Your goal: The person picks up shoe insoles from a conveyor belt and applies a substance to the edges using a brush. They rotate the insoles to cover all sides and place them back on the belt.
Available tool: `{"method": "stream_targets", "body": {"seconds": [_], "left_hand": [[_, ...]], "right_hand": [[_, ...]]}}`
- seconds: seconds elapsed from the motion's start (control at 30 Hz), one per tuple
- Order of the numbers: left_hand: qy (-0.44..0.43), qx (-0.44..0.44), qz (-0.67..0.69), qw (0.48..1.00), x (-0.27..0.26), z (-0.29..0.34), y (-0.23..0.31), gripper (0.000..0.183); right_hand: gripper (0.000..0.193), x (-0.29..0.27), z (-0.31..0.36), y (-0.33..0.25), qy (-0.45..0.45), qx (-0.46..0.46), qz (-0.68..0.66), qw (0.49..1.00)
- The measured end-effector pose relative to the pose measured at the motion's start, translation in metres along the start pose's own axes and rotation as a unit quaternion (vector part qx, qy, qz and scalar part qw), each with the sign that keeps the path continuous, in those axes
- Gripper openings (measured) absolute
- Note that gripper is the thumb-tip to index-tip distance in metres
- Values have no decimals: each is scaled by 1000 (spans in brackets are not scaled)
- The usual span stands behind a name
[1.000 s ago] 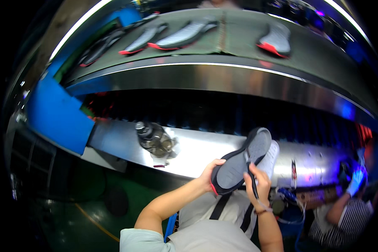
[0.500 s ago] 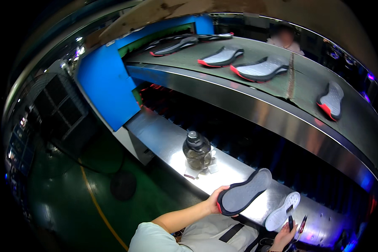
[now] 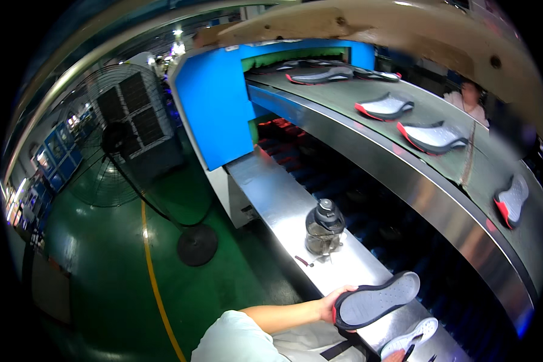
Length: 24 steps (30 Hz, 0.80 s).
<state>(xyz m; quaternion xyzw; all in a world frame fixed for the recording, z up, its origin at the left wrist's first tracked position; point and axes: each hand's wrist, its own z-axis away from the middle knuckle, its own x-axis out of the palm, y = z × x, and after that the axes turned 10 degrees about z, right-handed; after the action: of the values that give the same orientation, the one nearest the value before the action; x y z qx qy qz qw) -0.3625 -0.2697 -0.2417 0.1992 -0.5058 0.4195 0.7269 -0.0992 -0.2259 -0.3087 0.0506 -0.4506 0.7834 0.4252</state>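
Note:
My left hand (image 3: 330,304) grips the heel end of a shoe sole (image 3: 377,300), grey inside with a black rim and a red heel. The sole is held tilted over the metal ledge, its toe pointing right and away. Only a little of my right hand (image 3: 394,356) shows at the lower edge, closed on a slim black tool (image 3: 409,351) whose exact kind is unclear. Beside that hand a white sole-shaped piece (image 3: 421,331) with small holes lies on the ledge (image 3: 265,186).
A dark transparent bottle (image 3: 324,228) stands on the ledge, a small dark-red item (image 3: 303,261) near it. Several soles (image 3: 385,107) lie on the green conveyor belt (image 3: 338,90) from a blue machine (image 3: 214,108). A floor fan (image 3: 197,244) stands left. A person (image 3: 467,102) is beyond the belt.
My view has swung left, so the belt, bottle and ledge appear farther right and lower. The left hand still holds the sole. My right hand is now mostly cut off by the lower edge.

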Motion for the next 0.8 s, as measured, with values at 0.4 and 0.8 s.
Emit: {"method": "stream_targets", "body": {"seconds": [0.4, 0.8], "left_hand": [[43, 92, -87, 991, 15, 2, -8, 59], [21, 76, -198, 977, 19, -24, -15, 67]], "right_hand": [[33, -39, 4, 31, 35, 100, -338, 935], [37, -38, 18, 28, 19, 188, -330, 925]]}}
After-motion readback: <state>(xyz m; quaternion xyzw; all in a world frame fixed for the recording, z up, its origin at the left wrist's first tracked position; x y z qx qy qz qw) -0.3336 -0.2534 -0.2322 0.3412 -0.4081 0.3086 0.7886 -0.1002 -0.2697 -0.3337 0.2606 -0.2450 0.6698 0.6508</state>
